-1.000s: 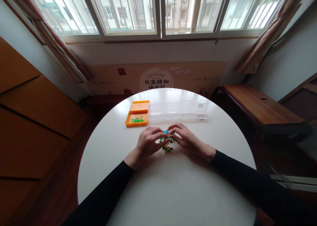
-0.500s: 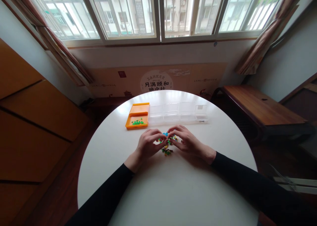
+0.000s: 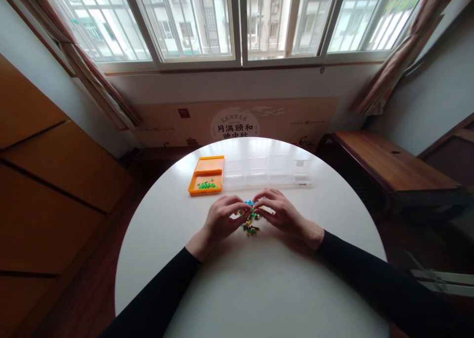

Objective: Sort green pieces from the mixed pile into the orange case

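Observation:
My left hand [image 3: 224, 214] and my right hand [image 3: 279, 212] meet fingertip to fingertip above a small pile of colourful toy bricks [image 3: 251, 229]. The fingers of both are bent into a pinch. Whatever sits between the fingertips is too small and too covered to name. Green, yellow, blue and dark pieces show below and between the hands; part of the pile is hidden by the fingers. Beyond my left hand stands an orange box [image 3: 191, 191] with its lid folded back, and several green bricks [image 3: 207, 185] lie inside it.
A row of clear plastic boxes [image 3: 259, 184] with raised lids extends rightward from the orange box. All of this rests on a round white table [image 3: 255, 293]. A wooden bench [image 3: 385, 160] stands to the right, and a window [image 3: 237, 26] is ahead.
Both hands hold nearly the same place, with the fingertips shifting slightly over the pile. The whole view has moved down a little in the picture.

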`<state>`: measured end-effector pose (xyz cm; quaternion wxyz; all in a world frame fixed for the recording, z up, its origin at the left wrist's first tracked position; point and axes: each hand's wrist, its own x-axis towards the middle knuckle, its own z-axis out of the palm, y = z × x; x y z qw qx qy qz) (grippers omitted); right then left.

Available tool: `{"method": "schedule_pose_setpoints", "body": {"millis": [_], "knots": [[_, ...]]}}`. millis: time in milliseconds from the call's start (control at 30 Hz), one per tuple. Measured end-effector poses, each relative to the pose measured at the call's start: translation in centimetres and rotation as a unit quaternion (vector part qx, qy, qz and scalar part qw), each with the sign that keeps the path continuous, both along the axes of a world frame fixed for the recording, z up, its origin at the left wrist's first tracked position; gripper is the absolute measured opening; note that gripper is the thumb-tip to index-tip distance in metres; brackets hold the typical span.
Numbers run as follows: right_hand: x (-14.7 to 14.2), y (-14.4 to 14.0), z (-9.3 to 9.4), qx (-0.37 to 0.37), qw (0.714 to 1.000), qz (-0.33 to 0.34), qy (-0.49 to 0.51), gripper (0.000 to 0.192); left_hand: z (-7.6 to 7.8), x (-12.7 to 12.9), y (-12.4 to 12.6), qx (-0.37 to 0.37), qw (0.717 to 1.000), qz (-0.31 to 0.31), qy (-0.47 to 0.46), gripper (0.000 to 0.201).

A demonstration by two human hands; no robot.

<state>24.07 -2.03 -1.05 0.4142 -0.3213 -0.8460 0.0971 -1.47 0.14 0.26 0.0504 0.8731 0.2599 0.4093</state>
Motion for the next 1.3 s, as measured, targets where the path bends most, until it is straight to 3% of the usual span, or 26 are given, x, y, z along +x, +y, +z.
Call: {"method": "schedule_pose_setpoints", "body": {"millis": [533, 867, 1033, 1300], "knots": [[0.0, -0.1, 0.6, -0.012, 1.0, -0.017, 0.013, 0.006, 0.3, -0.4, 0.1, -0.044, 0.999, -0.004, -0.032, 0.005], [0.1, -0.2, 0.9, -0.042, 0.999, -0.028, 0.016, 0.004, 0.7, -1.6, 1.1, -0.037, 0.994, 0.065, -0.077, 0.007], [0.3, -0.2, 0.7, -0.054, 0.998, -0.038, 0.018, 0.006, 0.8, -3.4, 2.9, -0.013, 0.983, 0.157, -0.095, 0.013], [0.4, -0.2, 0.8, -0.059, 0.997, -0.055, 0.02, 0.009, 0.9, -7.7, 5.5, -0.007, 0.934, 0.353, -0.059, 0.018]]}}
